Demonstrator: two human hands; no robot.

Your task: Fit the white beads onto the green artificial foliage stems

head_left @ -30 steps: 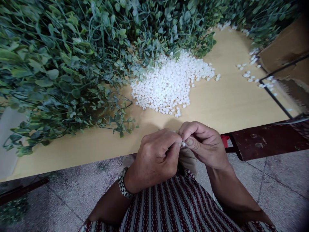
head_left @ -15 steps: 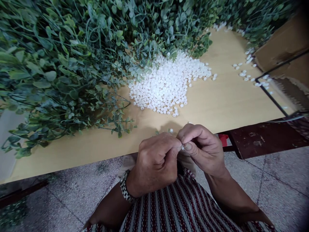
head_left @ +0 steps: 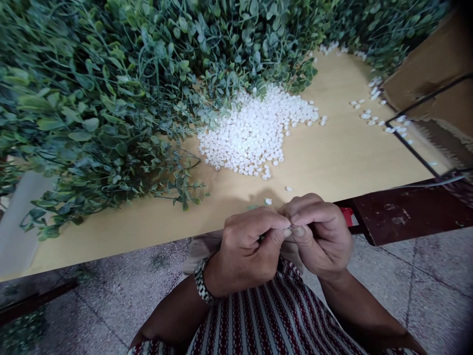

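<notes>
My left hand (head_left: 249,249), with a metal watch at the wrist, is closed in a pinch at the table's front edge. Touching its fingertips, my right hand (head_left: 323,234) is pinched too. What lies between the fingertips is too small and hidden to name. A small white piece (head_left: 268,201) with a bit of green beside it shows just past my left hand. Another white piece (head_left: 288,189) lies on the tabletop beyond my fingers. Farther back is a heap of small white pieces (head_left: 246,135).
Green leafy stems (head_left: 121,98) cover the back and left of the table (head_left: 351,148). At the right are torn cardboard (head_left: 432,59), a black metal frame (head_left: 412,150) and scattered white pieces. A dark red surface (head_left: 402,214) sits below the table's right front edge.
Both hands appear slightly farther right, still pinched together. The white piece beyond my fingers, mostly covered before, now shows fully. The view has shifted a little.
</notes>
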